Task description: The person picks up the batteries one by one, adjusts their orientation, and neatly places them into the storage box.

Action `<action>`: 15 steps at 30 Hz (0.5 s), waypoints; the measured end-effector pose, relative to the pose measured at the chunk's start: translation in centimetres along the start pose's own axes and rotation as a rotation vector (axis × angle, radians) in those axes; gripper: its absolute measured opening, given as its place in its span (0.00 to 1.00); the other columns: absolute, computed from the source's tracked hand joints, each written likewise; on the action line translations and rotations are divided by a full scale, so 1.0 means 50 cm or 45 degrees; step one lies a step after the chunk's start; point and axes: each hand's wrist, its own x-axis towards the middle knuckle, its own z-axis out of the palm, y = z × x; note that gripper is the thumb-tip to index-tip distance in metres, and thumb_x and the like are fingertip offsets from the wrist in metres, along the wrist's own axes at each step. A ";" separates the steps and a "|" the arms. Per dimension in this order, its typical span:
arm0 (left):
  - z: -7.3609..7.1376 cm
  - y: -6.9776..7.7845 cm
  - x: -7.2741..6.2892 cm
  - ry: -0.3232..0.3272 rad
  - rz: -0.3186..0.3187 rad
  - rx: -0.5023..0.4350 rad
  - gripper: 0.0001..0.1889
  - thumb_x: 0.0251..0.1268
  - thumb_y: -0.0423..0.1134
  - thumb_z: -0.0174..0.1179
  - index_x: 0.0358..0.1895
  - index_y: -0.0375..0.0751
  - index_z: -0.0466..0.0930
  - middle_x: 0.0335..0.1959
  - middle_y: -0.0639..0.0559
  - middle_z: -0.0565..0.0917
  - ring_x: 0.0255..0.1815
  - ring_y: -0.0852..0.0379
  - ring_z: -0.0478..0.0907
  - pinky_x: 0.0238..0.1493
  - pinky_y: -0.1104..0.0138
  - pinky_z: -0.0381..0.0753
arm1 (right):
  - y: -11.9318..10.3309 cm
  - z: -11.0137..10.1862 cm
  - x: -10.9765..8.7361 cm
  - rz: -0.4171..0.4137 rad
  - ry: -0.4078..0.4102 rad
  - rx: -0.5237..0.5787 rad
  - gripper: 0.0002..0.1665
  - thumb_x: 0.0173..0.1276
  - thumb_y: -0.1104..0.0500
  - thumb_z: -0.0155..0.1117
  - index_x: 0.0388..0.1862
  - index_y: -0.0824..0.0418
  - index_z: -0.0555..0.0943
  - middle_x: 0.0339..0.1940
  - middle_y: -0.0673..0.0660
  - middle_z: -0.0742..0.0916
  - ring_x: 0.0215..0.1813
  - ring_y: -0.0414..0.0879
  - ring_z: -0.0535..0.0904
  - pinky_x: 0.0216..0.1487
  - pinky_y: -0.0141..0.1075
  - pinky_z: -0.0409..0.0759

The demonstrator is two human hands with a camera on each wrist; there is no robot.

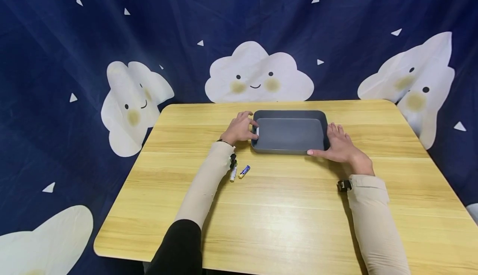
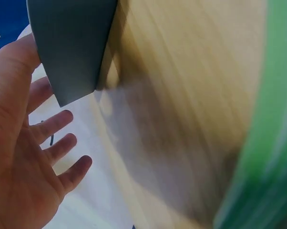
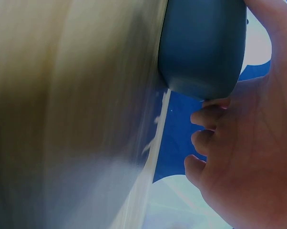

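A shallow dark grey tray lies on the table between both hands. At its left end my left hand has its thumb and index finger over the rim, pinching a small white piece against the inner side; its exact kind is too small to tell. In the left wrist view, the other fingers spread outside the tray's grey wall. My right hand rests around the front right corner, thumb straight along the front rim, fingers along the right side.
Two small batteries lie on the wooden table, one battery in the open and the other battery beside my left wrist. A blurred green surface fills the right of the left wrist view. A blue cloud-printed curtain hangs behind.
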 end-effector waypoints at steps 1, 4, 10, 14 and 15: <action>0.000 0.002 0.001 -0.005 -0.003 0.021 0.25 0.58 0.54 0.74 0.58 0.51 0.88 0.81 0.46 0.62 0.81 0.43 0.57 0.74 0.44 0.67 | -0.001 -0.001 -0.001 0.000 0.004 0.002 0.80 0.62 0.26 0.66 0.81 0.79 0.35 0.83 0.79 0.41 0.83 0.77 0.32 0.78 0.73 0.38; -0.004 0.009 -0.001 -0.024 -0.022 0.059 0.25 0.60 0.53 0.74 0.59 0.50 0.88 0.80 0.47 0.64 0.79 0.44 0.59 0.73 0.45 0.68 | 0.000 -0.001 -0.002 0.005 0.002 0.003 0.80 0.62 0.26 0.66 0.81 0.78 0.34 0.83 0.79 0.41 0.84 0.77 0.32 0.79 0.72 0.38; -0.011 0.023 -0.007 -0.048 -0.056 0.143 0.24 0.61 0.54 0.73 0.59 0.50 0.86 0.77 0.49 0.66 0.77 0.45 0.62 0.71 0.47 0.70 | -0.004 -0.001 -0.001 0.012 -0.011 0.009 0.81 0.62 0.25 0.66 0.81 0.78 0.33 0.83 0.78 0.40 0.84 0.77 0.31 0.78 0.72 0.38; -0.013 0.030 -0.008 -0.056 -0.064 0.192 0.24 0.62 0.55 0.73 0.60 0.51 0.86 0.75 0.49 0.68 0.75 0.45 0.64 0.70 0.47 0.70 | -0.002 -0.001 -0.001 0.010 -0.008 0.010 0.81 0.62 0.25 0.66 0.81 0.78 0.34 0.83 0.79 0.41 0.83 0.77 0.31 0.78 0.73 0.38; -0.014 0.032 -0.009 -0.056 -0.065 0.198 0.24 0.62 0.55 0.73 0.59 0.51 0.86 0.75 0.49 0.69 0.75 0.45 0.64 0.70 0.47 0.71 | -0.001 -0.001 0.000 0.010 -0.005 0.011 0.81 0.62 0.25 0.66 0.81 0.78 0.34 0.83 0.79 0.41 0.83 0.77 0.31 0.78 0.73 0.38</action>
